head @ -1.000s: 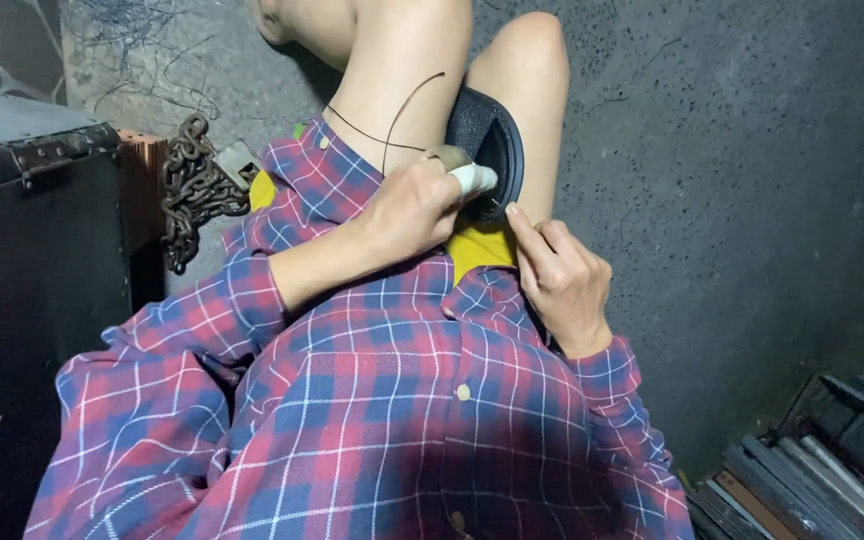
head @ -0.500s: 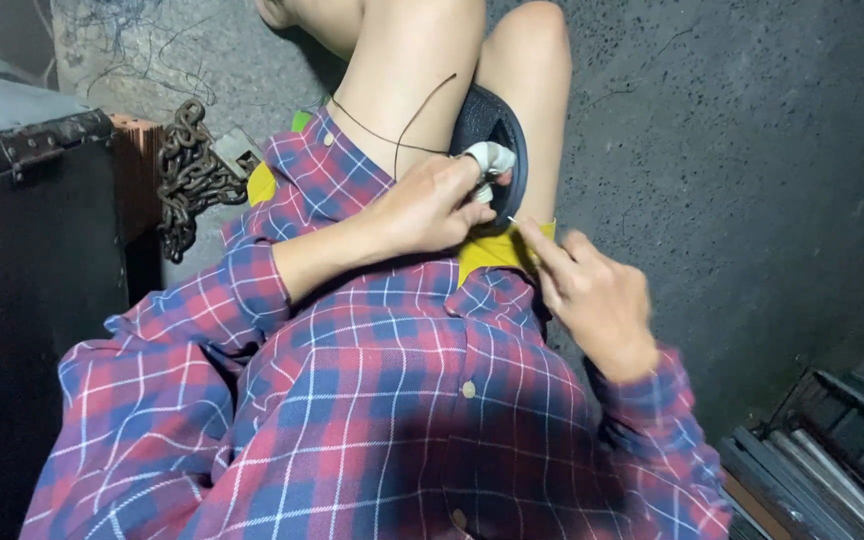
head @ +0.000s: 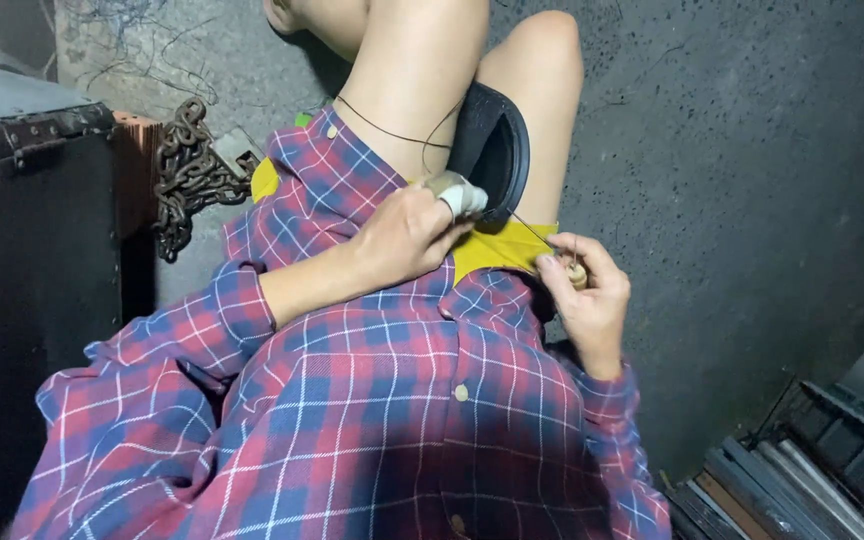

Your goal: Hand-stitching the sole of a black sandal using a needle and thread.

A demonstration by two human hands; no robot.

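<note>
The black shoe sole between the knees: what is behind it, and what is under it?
Behind the black shoe sole is a bare leg. Under it lie yellow shorts, where the left hand presses its lower edge. The sole's far side is hidden.

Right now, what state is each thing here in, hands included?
Left hand: closed, bandaged fingertip against the sandal's edge.
Right hand: closed on a small wooden-handled awl.
Black sandal: on edge, wedged between the knees.
Dark thread: slack, draped over the thigh.
Rusty chain: heaped beside the dark trunk.
Trunk: lid shut.
</note>
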